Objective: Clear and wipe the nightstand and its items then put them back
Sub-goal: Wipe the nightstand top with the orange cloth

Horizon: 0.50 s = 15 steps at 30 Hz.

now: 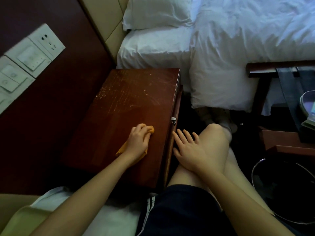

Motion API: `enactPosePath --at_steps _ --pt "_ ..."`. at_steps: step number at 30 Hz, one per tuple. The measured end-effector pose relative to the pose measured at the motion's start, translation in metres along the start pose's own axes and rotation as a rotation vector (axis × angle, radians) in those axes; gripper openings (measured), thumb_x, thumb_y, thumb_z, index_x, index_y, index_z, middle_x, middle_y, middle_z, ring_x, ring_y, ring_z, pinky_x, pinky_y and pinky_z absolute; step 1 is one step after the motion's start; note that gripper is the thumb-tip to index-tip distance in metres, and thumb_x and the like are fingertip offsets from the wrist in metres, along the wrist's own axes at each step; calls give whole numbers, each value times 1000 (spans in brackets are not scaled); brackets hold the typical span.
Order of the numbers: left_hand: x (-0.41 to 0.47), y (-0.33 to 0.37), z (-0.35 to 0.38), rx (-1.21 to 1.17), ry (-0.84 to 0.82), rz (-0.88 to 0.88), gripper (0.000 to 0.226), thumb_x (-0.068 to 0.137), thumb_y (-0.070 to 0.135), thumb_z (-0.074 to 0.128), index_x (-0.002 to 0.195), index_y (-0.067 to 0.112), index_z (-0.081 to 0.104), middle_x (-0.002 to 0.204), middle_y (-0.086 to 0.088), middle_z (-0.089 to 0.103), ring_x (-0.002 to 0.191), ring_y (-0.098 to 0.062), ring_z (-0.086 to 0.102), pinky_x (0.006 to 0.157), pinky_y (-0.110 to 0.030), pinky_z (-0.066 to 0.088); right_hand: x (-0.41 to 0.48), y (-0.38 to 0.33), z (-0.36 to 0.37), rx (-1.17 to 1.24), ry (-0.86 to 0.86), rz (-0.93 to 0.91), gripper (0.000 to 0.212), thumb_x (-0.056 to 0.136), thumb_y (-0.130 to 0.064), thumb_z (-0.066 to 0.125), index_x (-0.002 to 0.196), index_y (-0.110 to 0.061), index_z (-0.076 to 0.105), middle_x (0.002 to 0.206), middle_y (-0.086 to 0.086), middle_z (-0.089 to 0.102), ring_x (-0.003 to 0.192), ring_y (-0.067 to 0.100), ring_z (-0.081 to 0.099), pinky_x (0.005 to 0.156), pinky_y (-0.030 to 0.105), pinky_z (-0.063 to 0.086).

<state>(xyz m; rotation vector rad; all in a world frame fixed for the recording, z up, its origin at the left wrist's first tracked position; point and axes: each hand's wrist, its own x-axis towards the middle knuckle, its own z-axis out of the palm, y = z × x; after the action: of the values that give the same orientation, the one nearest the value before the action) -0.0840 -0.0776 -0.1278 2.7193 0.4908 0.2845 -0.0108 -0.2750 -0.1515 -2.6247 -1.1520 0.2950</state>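
Observation:
The dark red wooden nightstand [129, 99] fills the middle of the view, its scratched top bare of items. My left hand [139, 141] grips a bunched orange cloth [150, 129] and presses it on the near part of the top. An end of the cloth trails out under my wrist. My right hand [189, 149] lies with straight fingers on my raised knee, its fingertips by the nightstand's front edge and holding nothing.
A bed with white duvet [247, 40] and pillows [156, 12] lies behind the nightstand. Wall switches and a socket [30, 57] sit at the left. A glass-topped side table [289, 74] holding items stands at the right, with a round wire-rimmed bin [283, 189] below it.

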Motion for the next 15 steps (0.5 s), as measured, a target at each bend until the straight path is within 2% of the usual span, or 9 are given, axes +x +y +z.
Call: enactPosePath --at_steps 4,7,10,15 --pt "27 -1 4 1 117 -243 26 95 19 44 115 15 61 125 -4 52 110 -22 44 92 -29 36 0 -4 0 -25 7 -19 58 98 -39 27 149 -22 7 157 0 10 144 19 5 112 39 -6" --pt "45 18 12 -3 165 -319 25 95 17 44 114 16 60 124 -5 52 108 -23 45 89 -29 36 -1 -3 -1 -37 7 -8 57 98 -39 25 149 -21 7 157 0 10 144 18 5 113 39 -5" --pt "50 35 20 -5 120 -211 27 95 17 43 117 15 59 125 -6 51 109 -24 44 92 -31 36 -1 -1 -1 -33 20 17 57 99 -40 23 150 -21 7 157 -1 9 144 17 4 113 37 -6" --pt "22 32 15 -60 -38 143 27 93 15 49 117 13 61 117 -7 55 104 -24 46 89 -26 34 1 -4 2 -32 49 18 57 98 -40 26 149 -20 10 156 0 13 144 18 8 113 36 -4"
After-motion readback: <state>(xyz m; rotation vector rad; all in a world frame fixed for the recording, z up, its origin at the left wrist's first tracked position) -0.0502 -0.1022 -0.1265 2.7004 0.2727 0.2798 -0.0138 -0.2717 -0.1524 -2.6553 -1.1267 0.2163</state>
